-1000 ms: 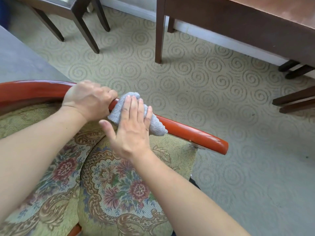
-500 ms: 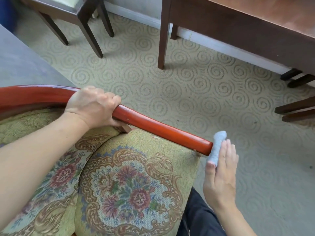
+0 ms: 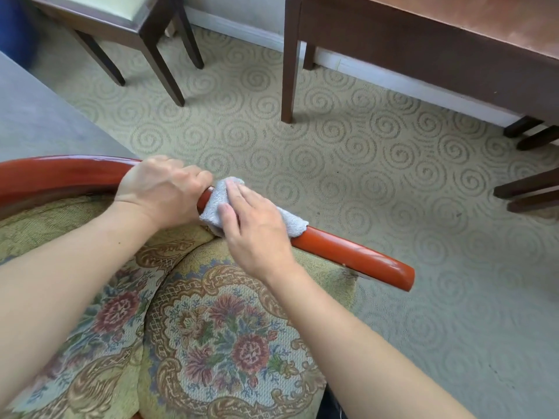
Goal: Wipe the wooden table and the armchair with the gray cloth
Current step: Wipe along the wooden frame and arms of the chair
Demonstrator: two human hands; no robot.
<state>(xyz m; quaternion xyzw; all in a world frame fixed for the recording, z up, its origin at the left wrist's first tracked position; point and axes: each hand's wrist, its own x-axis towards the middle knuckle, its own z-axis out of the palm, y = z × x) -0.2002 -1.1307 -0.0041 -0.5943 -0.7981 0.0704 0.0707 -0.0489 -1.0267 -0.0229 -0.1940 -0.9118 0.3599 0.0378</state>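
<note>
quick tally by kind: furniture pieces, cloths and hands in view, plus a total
Hands: 2, left hand and right hand
Cloths: 1, gray cloth
Armchairs: 1, armchair
Tables: 1, wooden table
Dark wooden chairs: 1, dark chair
Total: 6

Gray cloth (image 3: 290,222) mostly under the right hand (image 3: 257,231); wooden table (image 3: 453,40) cropped by frame edge.

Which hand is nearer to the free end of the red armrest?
Right. The right hand presses the gray cloth on the armrest, closer to that end; the left hand grips it farther back.
</note>
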